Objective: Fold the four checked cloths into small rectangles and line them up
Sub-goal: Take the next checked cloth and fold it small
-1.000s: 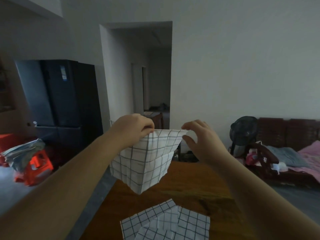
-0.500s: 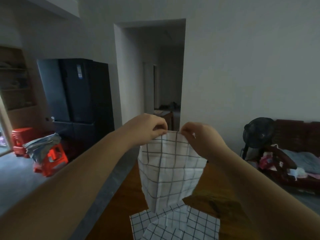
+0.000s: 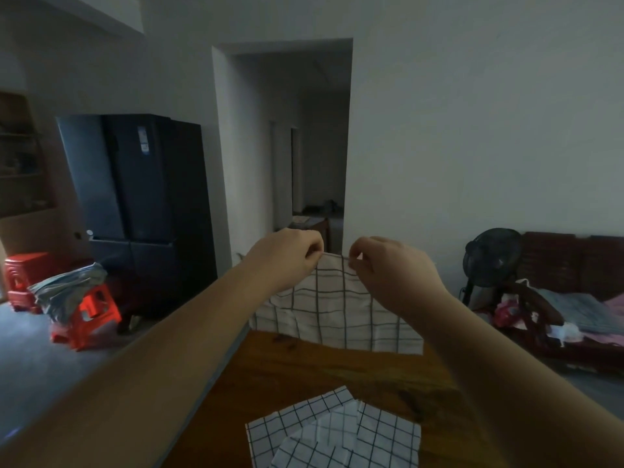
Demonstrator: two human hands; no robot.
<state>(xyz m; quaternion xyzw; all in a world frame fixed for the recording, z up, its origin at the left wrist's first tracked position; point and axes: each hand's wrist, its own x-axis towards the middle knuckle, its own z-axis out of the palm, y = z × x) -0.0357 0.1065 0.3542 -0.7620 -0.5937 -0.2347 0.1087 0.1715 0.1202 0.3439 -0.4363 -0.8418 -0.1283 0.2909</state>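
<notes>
A thin, matt woven cloth (image 3: 334, 309) — white with a dark check, lightly creased — hangs above a table (image 3: 304, 373) of dark varnished wood with visible grain. More matt checked cloths (image 3: 332, 434) lie on the table. Left of it stand a glossy black fridge (image 3: 141, 197) and shiny red plastic stools (image 3: 94, 312).

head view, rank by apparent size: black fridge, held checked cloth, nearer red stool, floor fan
1. black fridge: largest in frame.
2. held checked cloth: near the camera, which inflates it.
3. nearer red stool and floor fan: they look about alike, and the stool is partly covered, so not ranked.
</notes>
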